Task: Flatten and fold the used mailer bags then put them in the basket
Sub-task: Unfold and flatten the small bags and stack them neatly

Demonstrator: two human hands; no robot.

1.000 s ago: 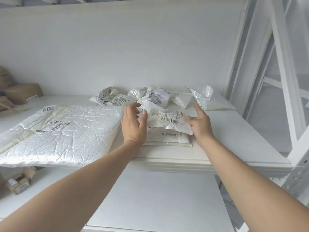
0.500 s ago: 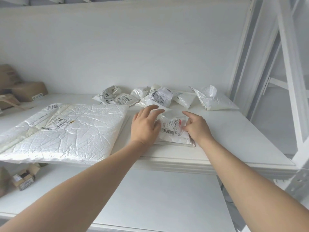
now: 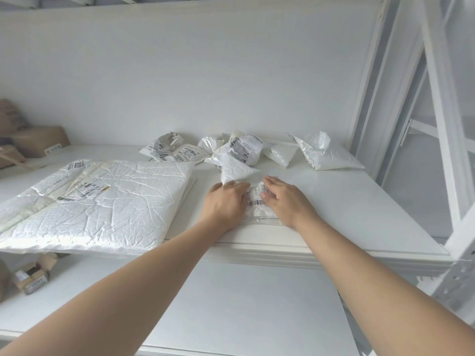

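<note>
A small white mailer bag [image 3: 257, 201] with a barcode label lies on the white shelf [image 3: 347, 201], on top of a flat stack of bags. My left hand [image 3: 226, 201] presses on its left side, fingers pinching a raised flap [image 3: 235, 173] of the bag. My right hand [image 3: 285, 199] lies palm down on its right side. Behind them sits a cluster of several crumpled mailer bags [image 3: 244, 150]. A large flattened white mailer [image 3: 102, 201] covers the shelf's left part. No basket is visible.
Brown paper parcels [image 3: 38, 140] sit at the far left of the shelf. A lower shelf [image 3: 231, 304] extends beneath my arms, with a small cardboard box [image 3: 32, 276] at its left. White metal rack uprights [image 3: 449, 150] stand on the right.
The small bag, held up off the stack a second ago, now lies pressed down. Both hands came closer together on top of it, and the left hand holds a flap up.
</note>
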